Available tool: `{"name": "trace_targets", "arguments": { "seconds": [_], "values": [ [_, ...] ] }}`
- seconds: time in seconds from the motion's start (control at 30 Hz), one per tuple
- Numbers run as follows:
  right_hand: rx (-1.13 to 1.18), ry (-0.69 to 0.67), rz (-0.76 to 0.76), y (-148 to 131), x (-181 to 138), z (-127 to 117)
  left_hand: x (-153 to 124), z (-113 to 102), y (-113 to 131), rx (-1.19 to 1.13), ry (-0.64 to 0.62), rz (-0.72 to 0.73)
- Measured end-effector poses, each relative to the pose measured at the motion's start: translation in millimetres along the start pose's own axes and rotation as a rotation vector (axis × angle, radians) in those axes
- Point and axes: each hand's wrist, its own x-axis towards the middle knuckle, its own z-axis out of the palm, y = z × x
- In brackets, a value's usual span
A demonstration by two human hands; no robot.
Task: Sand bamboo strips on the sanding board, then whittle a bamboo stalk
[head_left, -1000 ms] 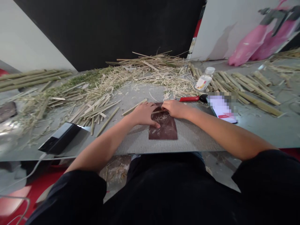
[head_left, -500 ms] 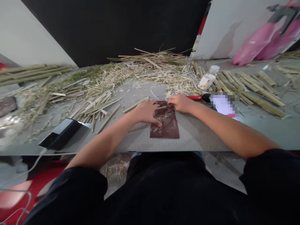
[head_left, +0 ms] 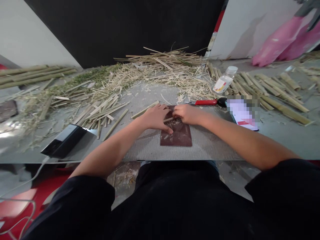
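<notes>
A thin bamboo strip [head_left: 169,119] lies crosswise on a dark brown rectangular sheet [head_left: 180,137] dusted with pale scrapings. My left hand [head_left: 156,117] rests over the strip's left end, fingers spread and thumb out on the sheet. On the strip's right part, the fingers of my right hand [head_left: 185,112] are closed in a pinch, hiding that end. Just beyond my left hand is another split strip [head_left: 145,110]. A red-handled tool [head_left: 206,102] with a black end lies past my right hand.
Bamboo shavings [head_left: 160,78] are heaped along the back. Cut strips [head_left: 106,111] and a black box-like device [head_left: 66,141] with a cable are on the left. To the right are a lit phone [head_left: 241,115], a clear bottle [head_left: 225,80], bamboo pieces [head_left: 277,90] and pink spray bottles [head_left: 277,43].
My right hand has slid left along the strip, closer to my left hand, uncovering more of the red-handled tool. My left hand has stayed nearly in place.
</notes>
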Motion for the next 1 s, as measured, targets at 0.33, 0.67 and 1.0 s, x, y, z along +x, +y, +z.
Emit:
{"name": "trace_targets", "arguments": {
  "seconds": [0.33,0.67,1.0],
  "values": [
    [0.051,0.019,0.016,-2.0,-0.6,-1.2,-0.5,-1.2,1.2,-0.043,-0.013,-0.018],
    [0.002,0.029,0.033,0.7,-0.1,-0.3,-0.2,1.9,-0.8,-0.046,0.007,-0.014],
    [-0.006,0.032,0.029,-2.1,0.2,-0.7,0.0,0.4,0.8,-0.043,-0.012,-0.024]
  ]
}}
